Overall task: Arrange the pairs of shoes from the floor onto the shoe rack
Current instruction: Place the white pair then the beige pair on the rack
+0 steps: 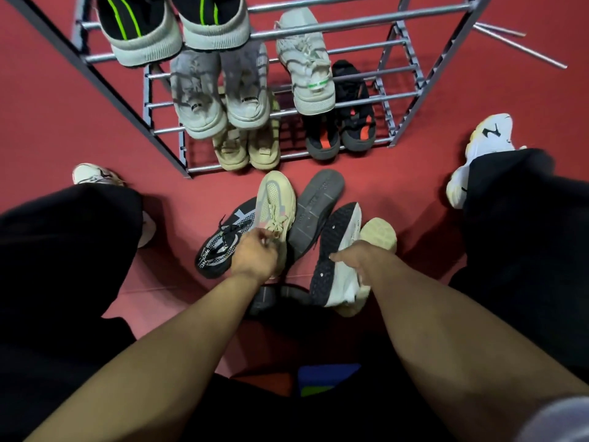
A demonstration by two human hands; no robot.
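Observation:
A heap of loose shoes lies on the red floor in front of the grey metal shoe rack [401, 122]. My left hand [255, 255] grips a beige sneaker [275, 199] at its laces and tongue, toe pointing at the rack. My right hand [355, 255] reaches down between a white shoe with a black dotted sole [334, 250] and a second beige sneaker [379, 232] lying sole up; its fingers are hidden behind the white shoe. Beside them lie a black-and-white knit sneaker [220, 244] and a grey sole-up shoe [315, 205].
The rack holds a black-and-green pair [140, 30], a grey pair [220, 94], one white shoe [306, 65], a beige pair [247, 146] and black-orange sandals [341, 132]. My legs in black trousers and white sneakers [478, 154] flank the heap. Loose metal rods [516, 43] lie at the far right.

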